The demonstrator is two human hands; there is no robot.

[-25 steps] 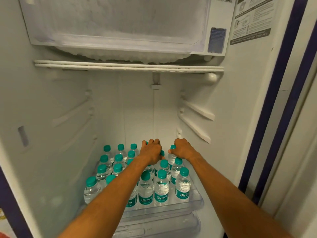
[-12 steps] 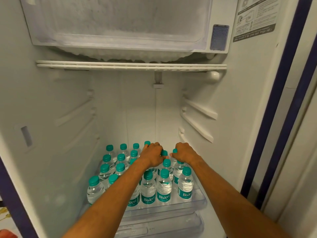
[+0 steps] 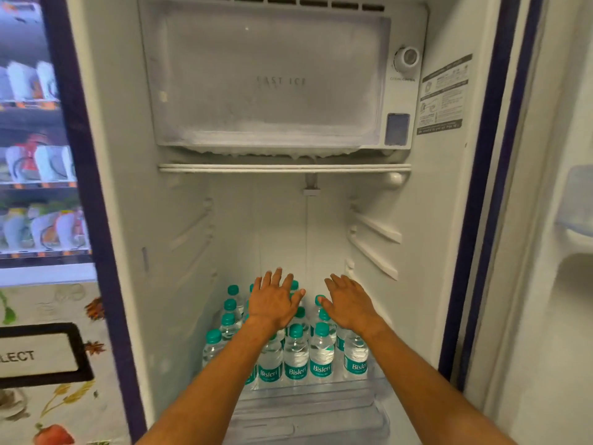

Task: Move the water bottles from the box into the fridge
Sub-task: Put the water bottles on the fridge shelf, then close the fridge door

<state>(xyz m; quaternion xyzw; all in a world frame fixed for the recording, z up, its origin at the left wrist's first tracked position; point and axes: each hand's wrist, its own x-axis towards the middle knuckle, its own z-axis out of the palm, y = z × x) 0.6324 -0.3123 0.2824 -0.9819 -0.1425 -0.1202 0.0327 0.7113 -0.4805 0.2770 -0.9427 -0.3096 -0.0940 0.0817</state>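
Both hands (image 3: 276, 303) (image 3: 349, 305) splayed flat above clear ribbed teal-capped bottles (image 3: 321, 356).

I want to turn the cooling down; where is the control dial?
Head view, upper right: the control dial sits just right of the frosted freezer door, left of the label sticker.

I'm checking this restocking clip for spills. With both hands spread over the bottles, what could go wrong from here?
1. The left hand and right hand are open above the caps of the water bottles; drawn back low, a wrist might clip one and topple its close-packed neighbours.
2. The front row stands toward the open side of the clear shelf, so a knocked bottle could roll out.
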